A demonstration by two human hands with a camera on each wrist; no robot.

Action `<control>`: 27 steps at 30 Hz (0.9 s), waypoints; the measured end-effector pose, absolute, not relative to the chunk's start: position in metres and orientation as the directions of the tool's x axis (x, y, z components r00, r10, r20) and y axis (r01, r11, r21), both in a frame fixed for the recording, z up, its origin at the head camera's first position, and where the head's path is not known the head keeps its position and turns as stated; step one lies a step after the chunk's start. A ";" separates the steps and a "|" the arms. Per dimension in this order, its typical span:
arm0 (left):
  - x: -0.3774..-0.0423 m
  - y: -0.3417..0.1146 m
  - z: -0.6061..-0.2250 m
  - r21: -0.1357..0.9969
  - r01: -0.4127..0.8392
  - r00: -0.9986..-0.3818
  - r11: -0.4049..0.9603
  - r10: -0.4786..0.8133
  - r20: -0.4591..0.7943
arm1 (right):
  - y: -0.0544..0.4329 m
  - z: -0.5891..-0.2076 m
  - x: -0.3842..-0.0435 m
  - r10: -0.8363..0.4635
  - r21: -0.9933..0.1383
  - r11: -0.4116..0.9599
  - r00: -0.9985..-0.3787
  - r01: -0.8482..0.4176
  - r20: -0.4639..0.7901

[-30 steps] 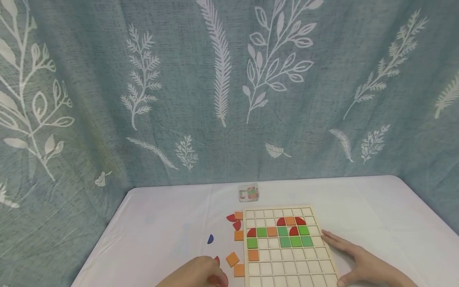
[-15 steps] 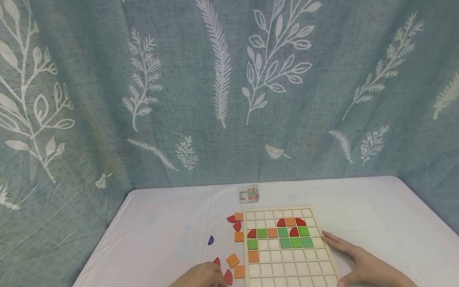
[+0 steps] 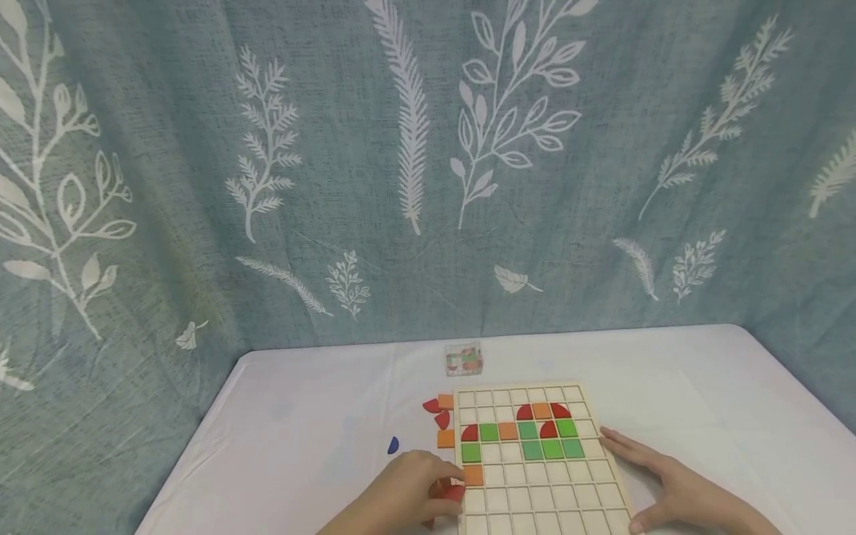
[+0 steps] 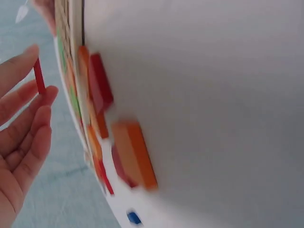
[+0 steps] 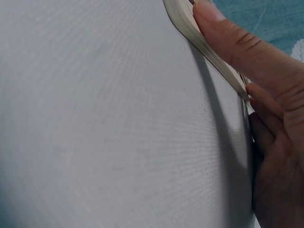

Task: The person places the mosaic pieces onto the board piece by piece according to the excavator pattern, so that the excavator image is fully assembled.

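My left hand point(image 3: 404, 494) pinches a red quarter-circle tile point(image 3: 455, 492) between thumb and fingertips at the left edge of a pale wooden grid board point(image 3: 542, 499). In the left wrist view the red tile point(image 4: 39, 78) shows edge-on, raised off the table. Green, orange and red tiles lie in the board's cells, with an orange tile point(image 3: 472, 475) in the left column right by these fingertips. Along the board's right side rests my right hand point(image 3: 675, 483), fingers extended. Its thumb point(image 5: 247, 52) touches the rim in the right wrist view.
Loose orange tiles point(image 3: 446, 439) and red quarter-circles point(image 3: 442, 420) lie left of the board, partly hidden by the left hand. A blue piece point(image 3: 393, 445) lies farther left. Behind the board stands a small clear box point(image 3: 464, 360) with coloured shapes. A patterned curtain hangs behind the table.
My left hand has moved up and right from the loose tiles to the board's left edge, with a red quarter-circle tile between its fingers. The right hand has stayed put.
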State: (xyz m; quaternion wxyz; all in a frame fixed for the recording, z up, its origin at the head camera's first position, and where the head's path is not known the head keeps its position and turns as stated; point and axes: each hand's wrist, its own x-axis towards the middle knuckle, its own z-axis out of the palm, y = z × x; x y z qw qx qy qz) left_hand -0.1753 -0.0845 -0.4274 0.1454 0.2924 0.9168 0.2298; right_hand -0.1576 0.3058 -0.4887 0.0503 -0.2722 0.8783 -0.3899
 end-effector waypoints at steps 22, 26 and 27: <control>-0.183 -0.066 -0.436 0.458 0.604 -0.693 0.652 0.714 -0.102 | 0.304 -0.488 -0.157 -0.493 -0.707 0.568 -0.862 -0.420 0.116; -0.185 -0.064 -0.435 0.427 0.606 -0.699 0.671 0.706 -0.118 | 0.304 -0.489 -0.158 -0.493 -0.709 0.565 -0.862 -0.421 0.119; -0.185 -0.063 -0.436 0.412 0.614 -0.700 0.673 0.705 -0.110 | 0.304 -0.489 -0.158 -0.495 -0.710 0.563 -0.861 -0.422 0.119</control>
